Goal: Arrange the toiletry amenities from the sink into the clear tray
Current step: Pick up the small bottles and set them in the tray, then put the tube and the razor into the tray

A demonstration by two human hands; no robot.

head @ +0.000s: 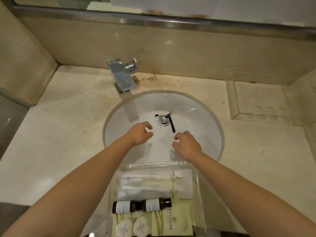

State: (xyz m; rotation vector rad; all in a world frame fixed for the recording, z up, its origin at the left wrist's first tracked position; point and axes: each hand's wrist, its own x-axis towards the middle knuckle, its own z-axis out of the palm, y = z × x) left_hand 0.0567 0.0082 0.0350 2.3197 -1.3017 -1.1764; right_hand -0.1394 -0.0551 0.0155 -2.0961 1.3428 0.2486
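- Left hand (pixel 140 133) and right hand (pixel 187 144) hover loosely curled, holding nothing.
- Small bottle (pixel 158 120) and black comb (pixel 172 123) lie just beyond them, at the drain (pixel 163 119).
- Risk: the bottle rolling on the sloped sink (pixel 201 106).

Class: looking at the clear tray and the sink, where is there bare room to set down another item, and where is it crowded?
Crowded: the clear tray is almost covered by sachets, two dark bottles and round soaps. Free: the sink wall right of the drain, and the countertop left of the basin.
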